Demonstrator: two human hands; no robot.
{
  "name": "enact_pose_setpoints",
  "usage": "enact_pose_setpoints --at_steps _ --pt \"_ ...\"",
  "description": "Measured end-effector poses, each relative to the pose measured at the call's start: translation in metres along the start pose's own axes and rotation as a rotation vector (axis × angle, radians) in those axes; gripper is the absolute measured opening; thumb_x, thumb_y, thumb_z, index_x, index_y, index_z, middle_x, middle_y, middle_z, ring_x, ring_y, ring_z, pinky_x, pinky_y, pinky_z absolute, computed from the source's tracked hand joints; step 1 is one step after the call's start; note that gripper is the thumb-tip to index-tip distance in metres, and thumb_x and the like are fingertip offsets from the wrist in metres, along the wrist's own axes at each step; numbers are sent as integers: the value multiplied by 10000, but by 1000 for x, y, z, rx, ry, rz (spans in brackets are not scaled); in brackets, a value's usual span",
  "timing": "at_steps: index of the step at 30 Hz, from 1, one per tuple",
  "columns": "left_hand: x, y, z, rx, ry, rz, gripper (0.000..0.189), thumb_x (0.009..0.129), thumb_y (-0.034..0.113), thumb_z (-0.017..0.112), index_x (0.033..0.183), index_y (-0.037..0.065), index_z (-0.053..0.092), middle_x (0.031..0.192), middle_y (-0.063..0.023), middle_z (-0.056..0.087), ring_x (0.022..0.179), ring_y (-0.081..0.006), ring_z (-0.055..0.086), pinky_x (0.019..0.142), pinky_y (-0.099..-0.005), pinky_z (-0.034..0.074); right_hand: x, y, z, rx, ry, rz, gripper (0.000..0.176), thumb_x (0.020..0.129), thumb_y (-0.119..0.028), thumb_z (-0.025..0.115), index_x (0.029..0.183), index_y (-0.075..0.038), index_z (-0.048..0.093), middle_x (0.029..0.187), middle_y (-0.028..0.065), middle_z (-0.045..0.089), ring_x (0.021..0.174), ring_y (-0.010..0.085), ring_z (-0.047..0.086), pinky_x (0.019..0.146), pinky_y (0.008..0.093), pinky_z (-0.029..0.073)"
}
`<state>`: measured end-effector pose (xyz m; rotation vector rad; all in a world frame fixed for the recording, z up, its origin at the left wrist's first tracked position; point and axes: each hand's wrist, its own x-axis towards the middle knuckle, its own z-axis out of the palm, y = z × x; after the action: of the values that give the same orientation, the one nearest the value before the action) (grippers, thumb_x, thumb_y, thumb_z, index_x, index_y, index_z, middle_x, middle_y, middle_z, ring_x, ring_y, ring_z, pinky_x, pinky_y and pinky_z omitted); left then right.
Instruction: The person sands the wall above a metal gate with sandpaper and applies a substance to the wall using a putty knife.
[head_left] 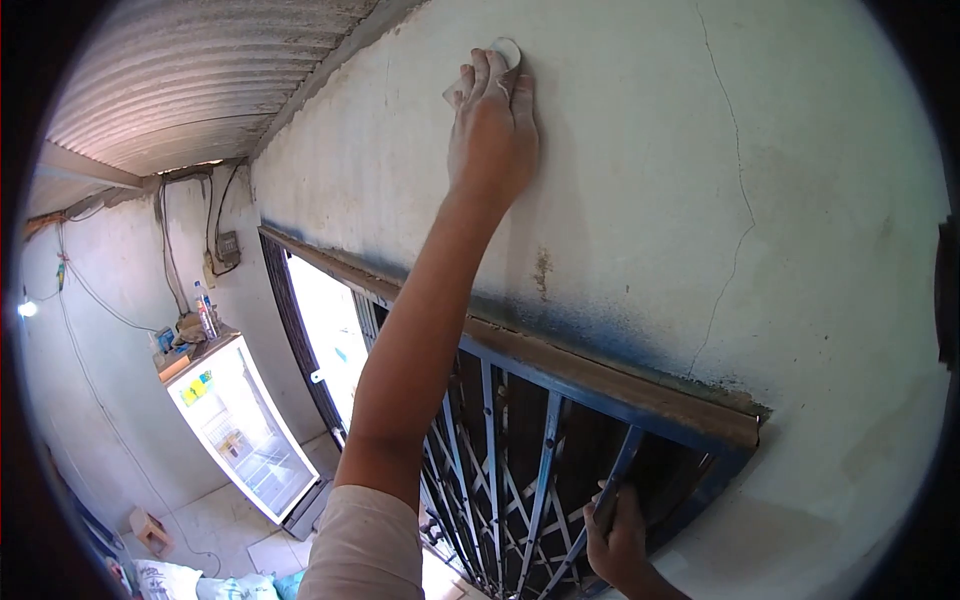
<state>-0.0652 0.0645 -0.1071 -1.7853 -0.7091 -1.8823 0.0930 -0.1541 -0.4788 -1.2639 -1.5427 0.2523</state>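
Note:
High on the pale wall (620,170), my left hand (492,130) presses a curled piece of sandpaper (508,50) against the surface. Its fingers are spread over the sheet, and whitish dust coats them. Much of the sheet is hidden under the hand. Lower right, my right hand (617,535) is wrapped round an upright bar of the blue folding metal gate (548,440). A brown lintel edge (640,385) runs along the top of the gate, between my two hands.
A thin crack (738,150) runs down the wall at right. To the left stands a lit glass-door fridge (243,425) with a bottle (206,310) on top. Corrugated roofing (200,75) slopes overhead. Sacks (170,580) and a small stool (151,532) are on the floor.

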Motion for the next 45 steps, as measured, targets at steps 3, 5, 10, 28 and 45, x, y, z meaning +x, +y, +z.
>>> enact_pose_setpoints --at_steps 3,5,10,28,45 --pt "1 -1 -2 42 4 15 533 1031 285 385 1443 -53 369 1525 -244 328 1434 -395 277 1182 -460 242 1 -3 -1 -87 5 -62 360 890 -39 602 1218 50 484 927 185 587 843 315 620 772 401 497" --pt "7 -2 -3 62 -9 5 528 1031 290 382 1442 -42 378 1524 -241 331 1430 -397 282 1179 -462 252 0 -1 1 -91 3 -53 360 891 -34 594 1222 53 484 932 191 586 846 323 618 771 404 494" --pt "42 -7 -8 5 -27 -126 538 1024 358 365 1439 19 417 1445 -244 440 1358 -408 392 1126 -447 325 2 -9 0 -92 12 -45 357 894 -32 586 1225 54 483 936 192 584 853 329 615 771 401 492" --pt "28 -42 -5 -128 38 -116 522 1021 338 384 1429 17 435 1462 -221 432 1374 -402 373 1141 -433 298 -2 7 0 -61 37 -77 334 906 -47 594 1221 27 506 920 149 580 844 279 610 781 379 488" --pt "-160 16 -59 -65 -178 -217 423 995 100 451 1393 -42 461 1468 -251 403 1396 -403 326 1144 -439 322 -3 3 1 65 17 -59 327 934 -70 561 1236 46 512 1006 188 589 921 295 599 856 377 466"
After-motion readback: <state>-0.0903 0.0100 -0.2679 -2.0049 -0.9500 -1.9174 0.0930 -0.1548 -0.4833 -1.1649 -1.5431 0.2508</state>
